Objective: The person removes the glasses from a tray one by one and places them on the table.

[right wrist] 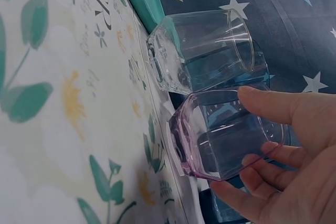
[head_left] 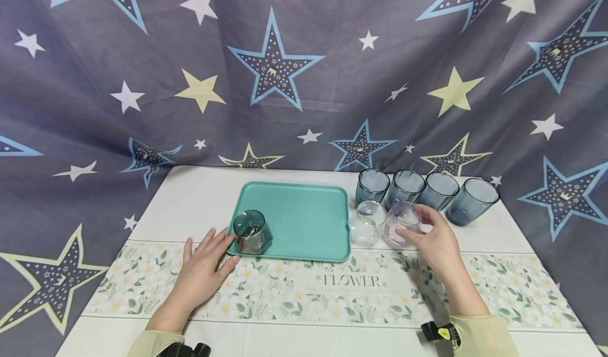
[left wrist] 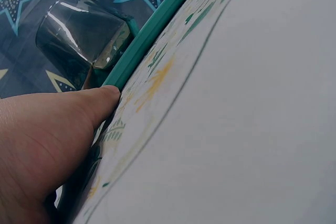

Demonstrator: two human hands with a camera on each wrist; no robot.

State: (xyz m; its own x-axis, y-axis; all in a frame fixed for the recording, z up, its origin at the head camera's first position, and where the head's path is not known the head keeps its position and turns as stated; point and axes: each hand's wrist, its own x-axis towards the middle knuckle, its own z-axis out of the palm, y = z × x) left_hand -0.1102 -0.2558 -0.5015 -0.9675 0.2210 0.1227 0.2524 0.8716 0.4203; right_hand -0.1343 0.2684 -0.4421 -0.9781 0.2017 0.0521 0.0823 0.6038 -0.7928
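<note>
My left hand lies at the near left corner of a teal tray, fingers stretched out. In the left wrist view the thumb touches the tray's rim. A dark grey-green glass stands on the tray just beyond those fingertips. My right hand holds a pale pink faceted glass, thumb on one side and fingers on the other. The glass is upright on the table, with its mouth up. A clear glass stands close to its left, beside the tray's right edge.
Behind the clear and pink glasses is a row of several tall blue glasses. A floral printed strip runs across the white table. A grey curtain with stars hangs along the table's far edge.
</note>
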